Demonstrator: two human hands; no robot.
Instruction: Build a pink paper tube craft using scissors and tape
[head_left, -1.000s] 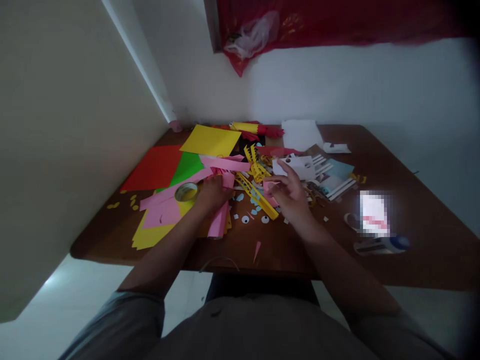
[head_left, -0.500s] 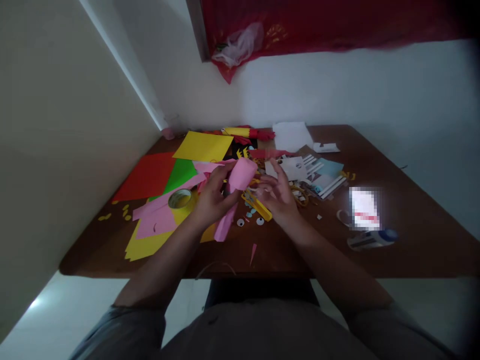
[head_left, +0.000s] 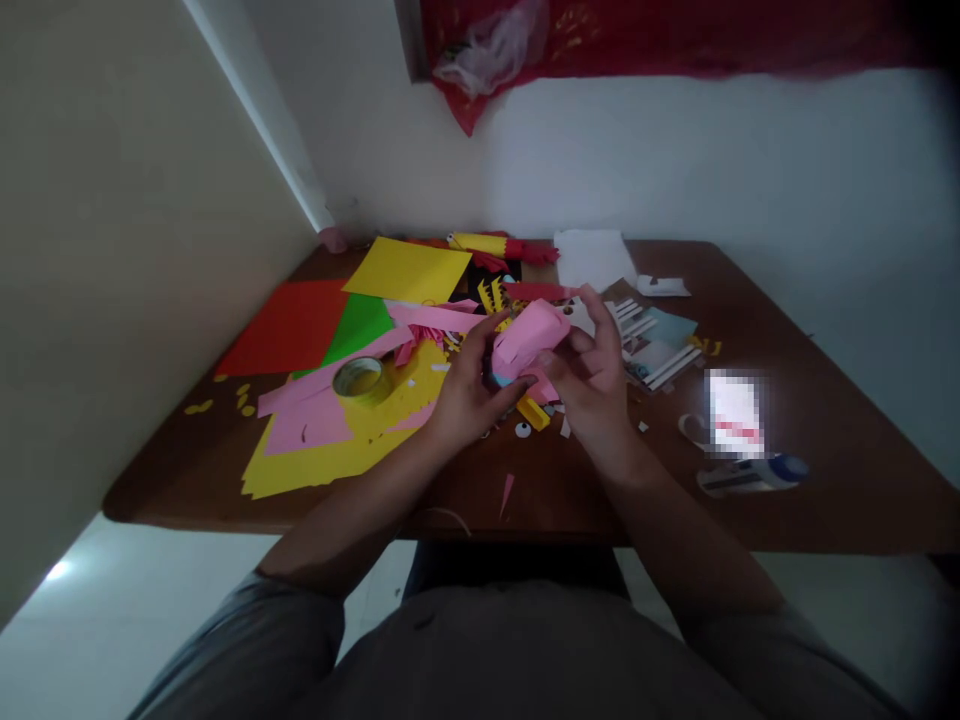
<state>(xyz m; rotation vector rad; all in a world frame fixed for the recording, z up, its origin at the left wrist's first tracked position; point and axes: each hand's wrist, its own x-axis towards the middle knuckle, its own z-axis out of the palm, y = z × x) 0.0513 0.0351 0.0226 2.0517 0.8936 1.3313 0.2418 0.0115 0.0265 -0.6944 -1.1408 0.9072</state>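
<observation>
Both of my hands hold a folded pink paper piece (head_left: 529,335) above the middle of the brown table (head_left: 787,500). My left hand (head_left: 472,395) grips its lower left end. My right hand (head_left: 596,385) grips its right side, fingers curled around it. Under the hands lie small paper eyes (head_left: 523,430) and a yellow cut strip (head_left: 534,411). A roll of tape (head_left: 360,378) sits on yellow and pink sheets (head_left: 330,440) left of my left hand.
Red (head_left: 289,325), green (head_left: 360,330) and yellow (head_left: 409,270) sheets lie at the back left. A white sheet (head_left: 592,258) and striped cards (head_left: 652,350) lie behind my right hand. A glue bottle (head_left: 754,475) lies at the right. Walls close the left and back.
My left hand lifted the pink paper off the table and brought it up to my right hand. Both hands now hold it higher and further right.
</observation>
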